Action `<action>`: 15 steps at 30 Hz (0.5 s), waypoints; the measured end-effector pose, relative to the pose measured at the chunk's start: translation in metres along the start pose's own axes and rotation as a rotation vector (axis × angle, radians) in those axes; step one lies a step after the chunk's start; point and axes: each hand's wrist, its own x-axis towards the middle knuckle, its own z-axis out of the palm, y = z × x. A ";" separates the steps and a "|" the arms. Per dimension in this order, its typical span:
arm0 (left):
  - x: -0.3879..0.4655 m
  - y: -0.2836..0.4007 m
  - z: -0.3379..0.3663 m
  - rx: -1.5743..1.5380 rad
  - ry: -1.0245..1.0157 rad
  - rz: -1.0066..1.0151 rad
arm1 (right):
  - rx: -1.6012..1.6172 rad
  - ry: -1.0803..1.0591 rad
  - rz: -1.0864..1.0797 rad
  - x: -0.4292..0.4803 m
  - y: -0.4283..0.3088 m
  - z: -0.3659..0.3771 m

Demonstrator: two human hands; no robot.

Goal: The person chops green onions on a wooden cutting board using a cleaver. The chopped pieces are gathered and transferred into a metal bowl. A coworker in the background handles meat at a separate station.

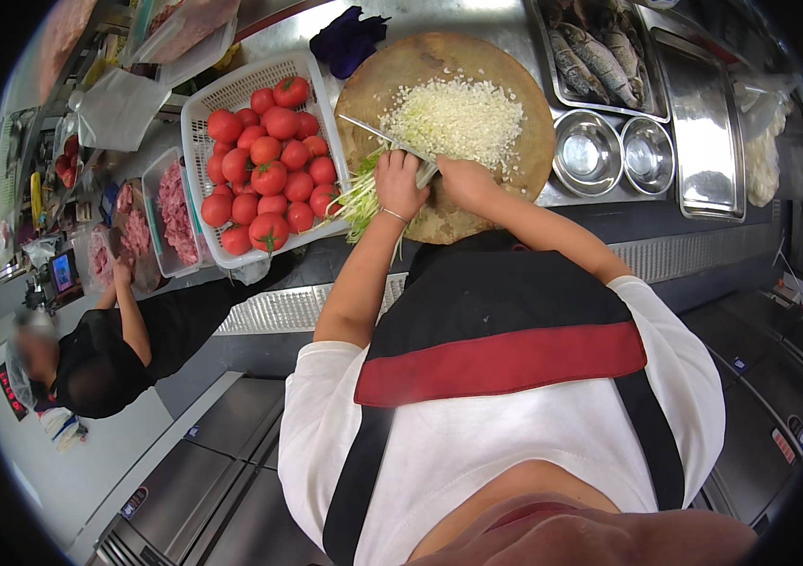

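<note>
In my right hand (469,184) is a kitchen knife (380,132), its blade pointing to the upper left over a round wooden chopping block (444,56). My left hand (399,182), with a thin bracelet at the wrist, presses down on a bundle of pale green stems (362,198) close beside the blade. The stems' leafy ends trail off the block's left edge towards the tomatoes. Beyond both hands, a heap of finely chopped whitish pieces (462,117) spreads across the block. My fingers hide part of the stems and the knife handle.
Left of the block stands a white plastic basket (193,134) of tomatoes (268,177). A dark purple cloth (348,42) lies behind. To the right are steel bowls (587,152), a tray (709,141) and fish (596,60). At far left a co-worker (111,354) handles meat.
</note>
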 end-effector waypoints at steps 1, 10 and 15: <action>-0.001 0.000 -0.003 0.009 -0.016 -0.006 | 0.004 -0.016 0.024 -0.002 0.001 0.004; 0.003 -0.003 -0.015 0.076 -0.032 -0.003 | 0.068 -0.065 0.100 -0.084 0.048 -0.035; 0.002 -0.004 -0.013 0.069 -0.067 -0.026 | 0.056 -0.111 0.083 -0.074 0.014 -0.052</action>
